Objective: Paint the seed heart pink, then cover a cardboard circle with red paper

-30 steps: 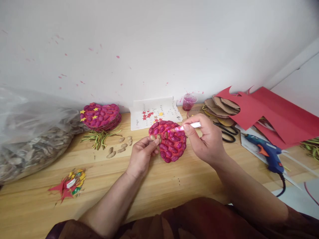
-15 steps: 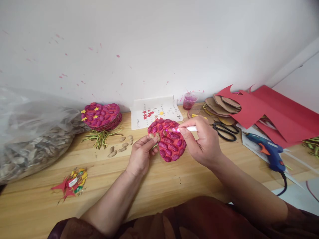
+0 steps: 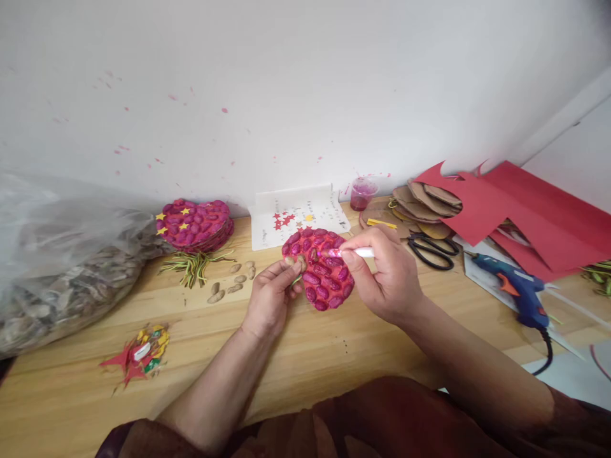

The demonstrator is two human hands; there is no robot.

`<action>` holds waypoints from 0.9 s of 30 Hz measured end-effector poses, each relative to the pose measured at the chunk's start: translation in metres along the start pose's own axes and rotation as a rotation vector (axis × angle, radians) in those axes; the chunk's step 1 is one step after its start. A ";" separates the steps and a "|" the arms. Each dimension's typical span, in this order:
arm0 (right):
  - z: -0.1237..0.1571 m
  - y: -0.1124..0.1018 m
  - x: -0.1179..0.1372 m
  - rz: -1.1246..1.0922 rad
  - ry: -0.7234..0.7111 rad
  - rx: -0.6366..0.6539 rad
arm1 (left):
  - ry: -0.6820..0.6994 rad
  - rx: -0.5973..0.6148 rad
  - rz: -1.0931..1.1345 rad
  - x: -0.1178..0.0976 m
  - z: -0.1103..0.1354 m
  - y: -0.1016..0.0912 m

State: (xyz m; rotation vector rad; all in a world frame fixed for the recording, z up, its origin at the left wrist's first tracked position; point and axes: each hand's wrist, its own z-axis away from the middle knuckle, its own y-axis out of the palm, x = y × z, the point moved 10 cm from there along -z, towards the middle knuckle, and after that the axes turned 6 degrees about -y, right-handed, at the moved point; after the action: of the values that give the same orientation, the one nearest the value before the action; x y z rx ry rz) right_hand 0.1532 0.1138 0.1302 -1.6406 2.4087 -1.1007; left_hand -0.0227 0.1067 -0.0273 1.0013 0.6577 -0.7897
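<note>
Magenta peanut-studded piece (image 3: 329, 280), held over a wooden table (image 3: 305, 362) between a person's hands: the left hand (image 3: 267, 296) pinches its left edge, a tan peanut (image 3: 300, 260) by the thumb. The right hand (image 3: 390, 273) is closed around a white-handled brush (image 3: 365, 252), its pink tip at a brownish nut (image 3: 313, 256); from where I stand, contact is unclear. Over the last second that hand has dipped slightly, baring a yellow strip (image 3: 383, 224), yet the brush stays by the same nut, so colouring there seems unfinished. Farther out: loose peanuts (image 3: 216, 296) leftward, scissors (image 3: 432, 263) and a glue gun (image 3: 529, 308) rightward
</note>
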 end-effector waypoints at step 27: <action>0.000 0.001 0.000 0.006 -0.016 -0.002 | 0.009 -0.002 0.010 0.000 -0.001 -0.001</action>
State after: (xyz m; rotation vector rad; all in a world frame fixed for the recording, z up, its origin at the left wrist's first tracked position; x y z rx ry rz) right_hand 0.1527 0.1138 0.1298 -1.6352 2.4045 -1.0808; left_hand -0.0238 0.1067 -0.0283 1.0065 0.6603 -0.7763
